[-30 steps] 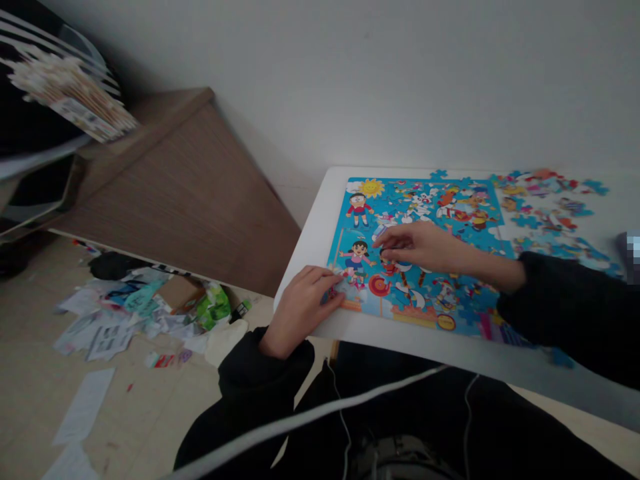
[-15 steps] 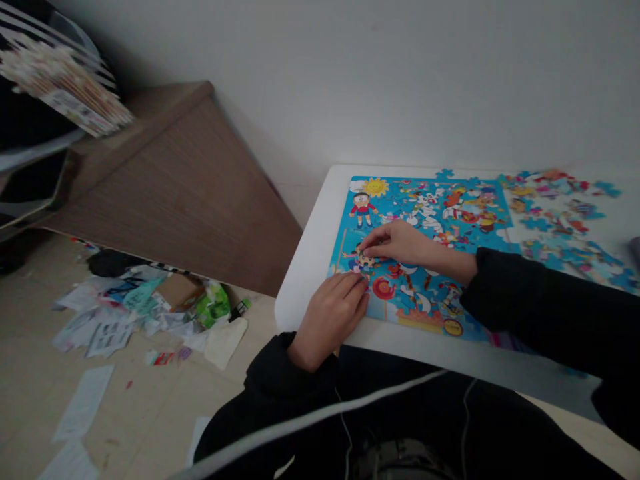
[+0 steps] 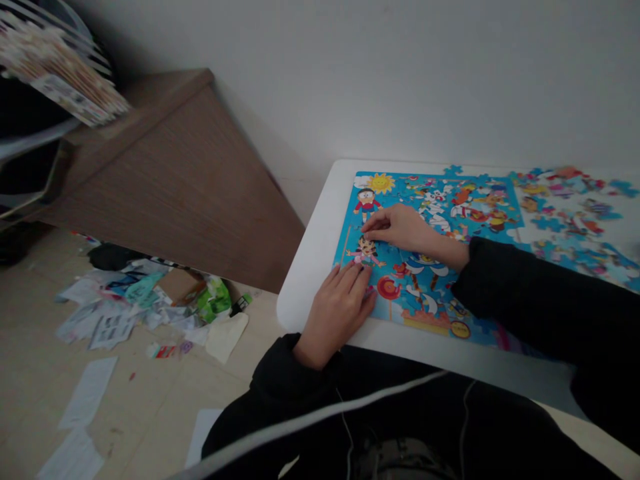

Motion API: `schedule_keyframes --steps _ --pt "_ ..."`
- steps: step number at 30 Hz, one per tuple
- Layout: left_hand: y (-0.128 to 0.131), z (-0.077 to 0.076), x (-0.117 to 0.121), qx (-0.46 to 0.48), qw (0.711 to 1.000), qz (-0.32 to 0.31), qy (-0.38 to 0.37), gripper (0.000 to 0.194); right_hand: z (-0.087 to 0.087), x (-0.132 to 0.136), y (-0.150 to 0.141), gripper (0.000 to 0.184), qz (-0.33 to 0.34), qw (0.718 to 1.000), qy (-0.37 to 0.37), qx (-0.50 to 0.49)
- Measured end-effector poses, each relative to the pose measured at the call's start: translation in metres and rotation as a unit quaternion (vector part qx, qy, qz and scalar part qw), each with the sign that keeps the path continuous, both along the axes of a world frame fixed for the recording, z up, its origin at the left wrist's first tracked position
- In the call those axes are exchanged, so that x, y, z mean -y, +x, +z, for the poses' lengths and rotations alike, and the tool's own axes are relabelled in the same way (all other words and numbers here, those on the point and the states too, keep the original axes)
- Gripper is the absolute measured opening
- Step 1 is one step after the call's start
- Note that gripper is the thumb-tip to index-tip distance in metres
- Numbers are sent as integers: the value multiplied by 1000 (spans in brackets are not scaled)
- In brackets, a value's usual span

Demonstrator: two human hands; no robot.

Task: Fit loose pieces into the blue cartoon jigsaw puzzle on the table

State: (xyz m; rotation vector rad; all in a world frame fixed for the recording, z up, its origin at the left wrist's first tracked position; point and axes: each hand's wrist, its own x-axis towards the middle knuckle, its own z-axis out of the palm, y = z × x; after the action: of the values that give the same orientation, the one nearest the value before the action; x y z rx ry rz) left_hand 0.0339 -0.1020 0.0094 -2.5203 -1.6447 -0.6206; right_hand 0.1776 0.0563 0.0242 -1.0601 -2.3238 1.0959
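Observation:
A blue cartoon jigsaw puzzle lies mostly assembled on the white table. My left hand rests flat on the puzzle's near left corner, fingers stretched out together. My right hand reaches across from the right, its fingers bent and pressed down on the puzzle just above a small girl figure. I cannot make out a loose piece under those fingertips.
Loose puzzle pieces are scattered on the table at the far right. A wooden panel leans by the wall on the left. Papers and wrappers litter the floor. A white cable crosses my lap.
My right hand has slid left and up across the puzzle. My left hand has gone from pinching at the puzzle's corner to lying flat, a little further right.

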Motion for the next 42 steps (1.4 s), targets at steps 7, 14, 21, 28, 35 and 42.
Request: schedule_keyframes --steps 7,14,21,28,35,42 --pt "2 -5 -1 -7 1000 13 0 39 7 -1 6 16 31 989 132 53" --pt "4 -7 0 -12 1000 17 -7 43 -1 -3 12 20 135 975 162 67" --pt "3 -9 0 -2 1000 13 15 42 1 -5 11 19 148 976 144 64" --pt "6 -6 4 19 996 -7 88 28 3 -4 11 17 138 978 137 68" --pt "7 -6 6 38 994 -32 103 19 2 -4 11 19 143 977 137 74" --pt "5 -7 2 22 999 11 33 36 2 -5 11 18 147 976 144 68"
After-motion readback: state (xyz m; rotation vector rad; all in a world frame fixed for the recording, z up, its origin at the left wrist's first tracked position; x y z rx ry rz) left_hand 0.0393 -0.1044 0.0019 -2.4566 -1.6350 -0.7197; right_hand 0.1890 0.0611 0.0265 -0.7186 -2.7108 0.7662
